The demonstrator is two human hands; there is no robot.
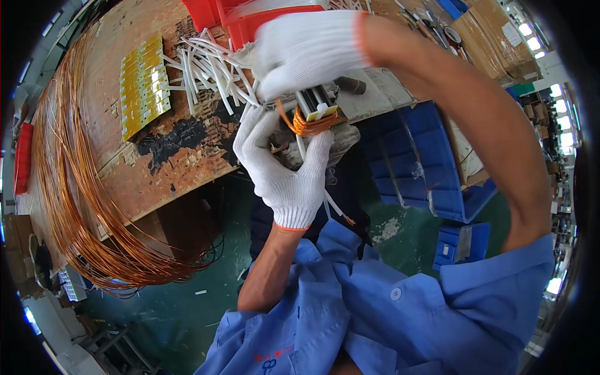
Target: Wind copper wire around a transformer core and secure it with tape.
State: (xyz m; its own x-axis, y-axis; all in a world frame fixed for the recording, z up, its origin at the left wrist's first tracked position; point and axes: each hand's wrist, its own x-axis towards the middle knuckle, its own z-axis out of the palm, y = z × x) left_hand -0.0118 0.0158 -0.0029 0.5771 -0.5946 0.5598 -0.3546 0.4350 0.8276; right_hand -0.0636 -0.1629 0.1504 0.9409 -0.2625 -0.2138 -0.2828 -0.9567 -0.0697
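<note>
A small copper wire coil (pixel 314 125) is wound round a core with yellow end pieces and dark bars, at the table's near edge. My left hand (pixel 284 187), in a white knitted glove, curls round its near side, the thumb pressed to the winding. White sleeving (pixel 339 211) with a bare copper end hangs down beside this hand. Above the coil is my right hand (pixel 309 50), gloved too and smeared by motion; its fingers are hard to make out. Loose white sleeving pieces (pixel 206 69) lie just left of both hands.
A big hank of copper wire (pixel 78 187) hangs over the table's left end. Yellow sheet pieces (pixel 142 87) lie on the worn wooden table (pixel 187 169). Red bins (pixel 234 28) stand at the back, a blue crate (pixel 412 156) to the right, and a cardboard box (pixel 494 37) far right.
</note>
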